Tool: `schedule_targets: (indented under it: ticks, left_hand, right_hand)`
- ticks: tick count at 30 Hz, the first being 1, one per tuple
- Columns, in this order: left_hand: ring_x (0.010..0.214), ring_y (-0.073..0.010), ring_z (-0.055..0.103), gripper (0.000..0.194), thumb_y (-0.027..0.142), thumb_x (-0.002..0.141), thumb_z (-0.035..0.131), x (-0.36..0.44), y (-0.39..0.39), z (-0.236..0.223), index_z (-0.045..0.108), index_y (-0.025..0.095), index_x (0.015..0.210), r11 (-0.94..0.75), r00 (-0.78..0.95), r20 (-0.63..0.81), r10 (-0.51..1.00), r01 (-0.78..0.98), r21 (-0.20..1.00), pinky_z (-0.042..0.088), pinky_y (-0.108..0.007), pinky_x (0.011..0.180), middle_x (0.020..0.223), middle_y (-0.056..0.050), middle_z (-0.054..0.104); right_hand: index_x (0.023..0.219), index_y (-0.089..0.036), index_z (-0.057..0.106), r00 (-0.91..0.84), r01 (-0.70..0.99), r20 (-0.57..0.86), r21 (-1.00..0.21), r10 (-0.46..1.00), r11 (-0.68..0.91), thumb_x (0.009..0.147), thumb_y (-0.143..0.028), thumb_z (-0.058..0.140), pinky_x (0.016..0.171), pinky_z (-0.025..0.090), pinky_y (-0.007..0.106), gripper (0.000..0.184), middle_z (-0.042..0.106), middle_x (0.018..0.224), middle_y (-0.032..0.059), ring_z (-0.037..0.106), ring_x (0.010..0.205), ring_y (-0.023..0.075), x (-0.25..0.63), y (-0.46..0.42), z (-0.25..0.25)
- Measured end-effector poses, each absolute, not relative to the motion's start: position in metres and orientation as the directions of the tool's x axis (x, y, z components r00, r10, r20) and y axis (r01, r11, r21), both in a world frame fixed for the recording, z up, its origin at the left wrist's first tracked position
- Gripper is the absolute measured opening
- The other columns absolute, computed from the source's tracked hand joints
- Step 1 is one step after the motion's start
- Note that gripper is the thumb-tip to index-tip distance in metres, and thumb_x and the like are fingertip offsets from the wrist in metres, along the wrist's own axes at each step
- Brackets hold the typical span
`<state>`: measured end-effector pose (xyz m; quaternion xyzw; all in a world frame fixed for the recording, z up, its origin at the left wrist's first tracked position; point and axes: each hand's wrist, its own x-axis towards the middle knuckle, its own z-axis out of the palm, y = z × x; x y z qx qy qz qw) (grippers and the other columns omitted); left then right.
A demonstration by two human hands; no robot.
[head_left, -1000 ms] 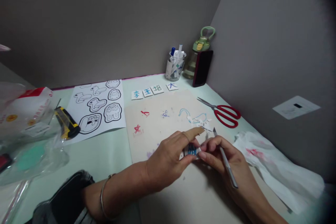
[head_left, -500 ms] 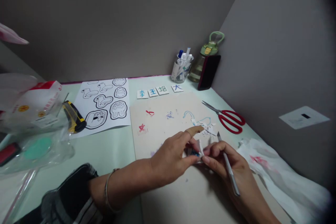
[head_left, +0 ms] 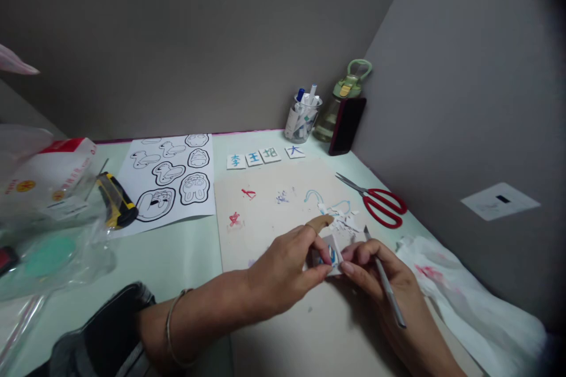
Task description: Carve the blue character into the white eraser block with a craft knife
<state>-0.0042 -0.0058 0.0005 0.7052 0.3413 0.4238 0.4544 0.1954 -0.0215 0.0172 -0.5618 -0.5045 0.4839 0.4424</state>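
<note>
Between my hands is a small white square block, its face carrying a blue mark and tilted toward me. My left hand pinches the block from the left, with thumb and a finger closed on it and the index finger raised above. A slim silver craft knife lies in my right hand, its blade pointing up and away past the fingers. The right thumb and fingertips also touch the block's right side. White shavings lie just beyond the hands on the beige board.
Red-handled scissors lie right of the board, above crumpled tissue. Several marked square tiles line the back, near a marker cup, a bottle and a phone. Leftward are a printed sheet, a yellow-black cutter and plastic bags.
The white block has tipped so that more of its blue-marked face shows. Both hands keep nearly the same hold, and the whole view has shifted slightly.
</note>
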Motion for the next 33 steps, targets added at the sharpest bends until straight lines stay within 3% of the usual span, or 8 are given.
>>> schedule_targets:
  ticks: [5,12,25,30,33]
  left_hand:
    - [0.094,-0.0203,0.066,0.064,0.013,0.092,0.065,-0.007,-0.006,0.005,0.038,0.015,0.15,-0.464,0.446,0.371,0.814,0.117,0.878,0.055,-0.038,0.094,0.1,-0.005,0.07]
    - [0.1,-0.0229,0.062,0.053,0.011,0.101,0.052,-0.007,-0.009,0.013,0.034,0.017,0.15,-0.589,0.514,0.438,0.738,0.172,0.789,0.055,-0.043,0.098,0.104,-0.008,0.067]
    - [0.105,-0.0236,0.059,0.047,0.005,0.101,0.045,-0.003,-0.015,0.019,0.036,0.012,0.147,-0.714,0.452,0.585,0.673,0.192,0.673,0.055,-0.041,0.102,0.115,-0.014,0.062]
    - [0.105,-0.0244,0.058,0.05,0.002,0.1,0.044,-0.001,-0.017,0.02,0.034,0.012,0.148,-0.719,0.453,0.585,0.672,0.21,0.663,0.054,-0.044,0.103,0.115,-0.015,0.06]
    - [0.106,-0.0248,0.058,0.052,0.001,0.099,0.042,-0.001,-0.019,0.018,0.032,0.012,0.149,-0.725,0.445,0.598,0.667,0.199,0.66,0.054,-0.043,0.102,0.117,-0.016,0.059]
  right_hand:
    - [0.069,-0.022,0.054,0.052,0.076,-0.09,-0.993,0.995,-0.094,0.07,-0.04,0.09,0.07,0.05,0.028,0.04,0.068,0.087,0.0001,0.062,0.077,0.017,0.198,-0.02,0.014]
    - [0.068,-0.022,0.054,0.105,0.078,-0.069,-0.994,0.992,-0.078,0.07,-0.041,0.09,0.071,0.047,0.028,0.04,0.067,0.085,-0.0003,0.06,0.076,0.0163,0.197,-0.018,0.022]
    - [0.071,-0.021,0.052,-0.026,-0.24,-0.21,-0.948,0.977,-0.21,0.07,-0.034,0.09,0.068,0.045,0.023,0.041,0.063,0.079,-0.0012,0.057,0.074,0.0139,0.195,-0.022,0.028]
    - [0.073,-0.021,0.051,-0.08,-0.257,-0.188,-0.945,0.979,-0.202,0.076,-0.034,0.087,0.067,0.045,0.023,0.038,0.063,0.078,-0.0021,0.057,0.072,0.013,0.196,-0.022,0.027]
    - [0.073,-0.021,0.052,-0.027,-0.197,-0.144,-0.969,0.989,-0.147,0.074,-0.035,0.088,0.07,0.047,0.025,0.038,0.065,0.081,-0.0013,0.06,0.076,0.0149,0.196,-0.021,0.026]
